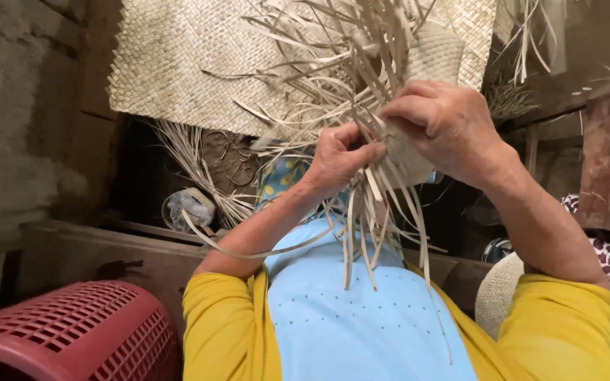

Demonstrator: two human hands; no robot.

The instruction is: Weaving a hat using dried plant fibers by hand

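Yellow sleeves (227,331) frame my view; my left hand (337,159) pinches pale straw strips (361,212), my right hand (446,127) curls closed around the half-woven piece (407,152).

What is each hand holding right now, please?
Left hand: closed, pinching the pale straw strips.
Right hand: closed, gripping the half-woven straw piece.

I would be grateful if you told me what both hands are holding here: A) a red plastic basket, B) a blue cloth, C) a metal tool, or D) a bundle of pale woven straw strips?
D: the left hand and the right hand both grip the bundle of pale straw strips, while the red basket sits untouched at the lower left.
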